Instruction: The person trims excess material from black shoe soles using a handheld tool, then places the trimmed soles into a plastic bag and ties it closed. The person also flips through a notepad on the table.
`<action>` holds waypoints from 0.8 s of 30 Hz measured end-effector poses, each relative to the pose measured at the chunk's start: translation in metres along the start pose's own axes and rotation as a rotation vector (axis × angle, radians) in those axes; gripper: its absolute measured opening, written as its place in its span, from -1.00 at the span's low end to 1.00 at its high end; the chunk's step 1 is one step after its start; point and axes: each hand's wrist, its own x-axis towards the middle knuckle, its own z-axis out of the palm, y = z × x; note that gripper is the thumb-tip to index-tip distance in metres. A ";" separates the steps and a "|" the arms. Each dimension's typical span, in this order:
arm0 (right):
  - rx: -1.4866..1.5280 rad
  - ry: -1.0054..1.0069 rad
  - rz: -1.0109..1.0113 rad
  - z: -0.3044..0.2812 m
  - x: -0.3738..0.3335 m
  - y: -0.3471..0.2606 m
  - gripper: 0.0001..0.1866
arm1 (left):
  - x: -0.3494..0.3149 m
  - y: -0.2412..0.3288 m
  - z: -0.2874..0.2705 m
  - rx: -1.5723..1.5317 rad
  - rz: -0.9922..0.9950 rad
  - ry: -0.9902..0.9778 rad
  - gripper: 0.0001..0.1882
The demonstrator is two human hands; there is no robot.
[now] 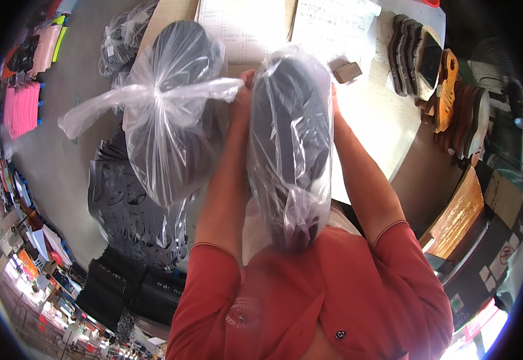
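In front of my chest is a clear plastic bag point(291, 126) packed with dark, flat pieces, standing lengthwise between my two arms. My left hand point(243, 99) grips its far left side, with the fingers mostly hidden behind the plastic. On the far right side, my right hand point(335, 102) holds the same bag; only a sliver of it shows. To the left, close to my left forearm, sits a second clear bag point(171, 138) of dark pieces, its neck tied in a knot with two long loose ends.
Written paper sheets point(333, 30) and a small brown block point(346, 71) lie on the table at the far side. Shaped cutting dies point(414, 57) stand in a row at the right. Black cut-out sheets point(132, 192) and black stacks point(108, 282) lie at the left, pink pieces point(22, 108) beyond.
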 end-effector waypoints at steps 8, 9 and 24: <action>-0.020 -0.128 0.245 -0.014 -0.134 0.009 -0.47 | -0.120 0.028 -0.022 0.153 -0.043 0.064 -0.81; 0.042 -0.091 0.337 -0.008 -0.152 0.013 -0.47 | -0.125 0.027 -0.020 0.160 -0.036 0.076 -0.82; -0.358 -0.328 -0.145 -0.025 -0.251 -0.036 -0.72 | -0.170 0.031 -0.049 -0.012 -0.192 -0.040 -0.56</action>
